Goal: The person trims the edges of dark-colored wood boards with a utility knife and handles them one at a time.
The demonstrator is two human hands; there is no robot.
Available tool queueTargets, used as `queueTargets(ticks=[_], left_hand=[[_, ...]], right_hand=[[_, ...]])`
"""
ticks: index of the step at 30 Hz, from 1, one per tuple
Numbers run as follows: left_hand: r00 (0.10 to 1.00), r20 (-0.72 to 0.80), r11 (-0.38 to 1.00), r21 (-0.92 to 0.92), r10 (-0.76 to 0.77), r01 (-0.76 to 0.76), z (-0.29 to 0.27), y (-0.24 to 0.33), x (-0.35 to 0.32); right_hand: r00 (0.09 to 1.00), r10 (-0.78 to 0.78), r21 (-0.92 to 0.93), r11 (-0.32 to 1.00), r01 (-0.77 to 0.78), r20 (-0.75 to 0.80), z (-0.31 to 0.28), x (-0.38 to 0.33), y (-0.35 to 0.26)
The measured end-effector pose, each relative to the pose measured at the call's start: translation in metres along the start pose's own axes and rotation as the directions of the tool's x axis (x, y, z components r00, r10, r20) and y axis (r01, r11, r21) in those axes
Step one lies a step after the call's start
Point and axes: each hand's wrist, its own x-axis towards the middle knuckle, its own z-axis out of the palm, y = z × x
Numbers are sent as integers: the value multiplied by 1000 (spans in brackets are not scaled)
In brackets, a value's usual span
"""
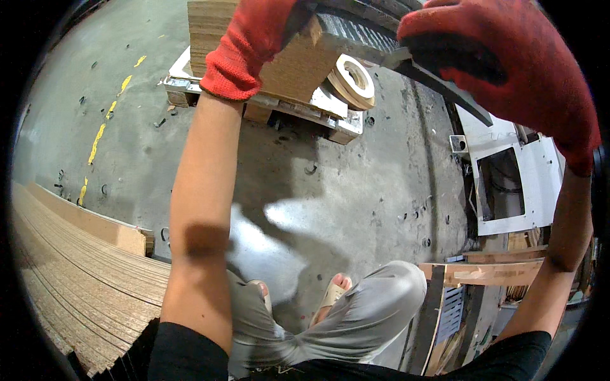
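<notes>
My left hand (257, 41), in a red glove with a dark palm, reaches to the top edge, where its fingers are cut off. Its palm side meets the left end of several long dark grey strips (438, 81), so I cannot tell how the fingers lie. The strips slant down to the right, and pale ridges show along their near left part. My right hand (508, 70), gloved the same way, is closed around the strips with its fingers curled over them. Below my left hand, a brown board stack (286, 70) rests on a pallet (346, 130).
White and tan rings (356, 79) lean at the pallet's corner. Long boards (95, 273) are piled at lower left. On the right are a white metal frame (534, 184) and a wooden rack (489, 273). Scraps and a yellow dashed line (96, 143) mark the grey floor.
</notes>
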Motion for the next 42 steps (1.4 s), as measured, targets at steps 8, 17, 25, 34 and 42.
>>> queueTargets(ticks=[8, 17, 25, 34, 42], left_hand=[[874, -156, 746, -602, -460, 285, 16, 14, 23], [890, -260, 862, -451, -374, 231, 12, 33, 26], [842, -67, 720, -557, -536, 414, 12, 44, 26], [848, -92, 735, -553, -521, 392, 12, 46, 25], [957, -158, 933, -308, -242, 185, 12, 48, 24]], right_hand=[[996, 64, 18, 998, -65, 55, 2, 6, -4], [968, 215, -62, 976, -209, 129, 6, 4, -21], [769, 467, -44, 865, -500, 436, -28, 12, -33], [912, 291, 41, 948, -315, 290, -22, -4, -12], [967, 218, -85, 974, -209, 131, -7, -18, -16]])
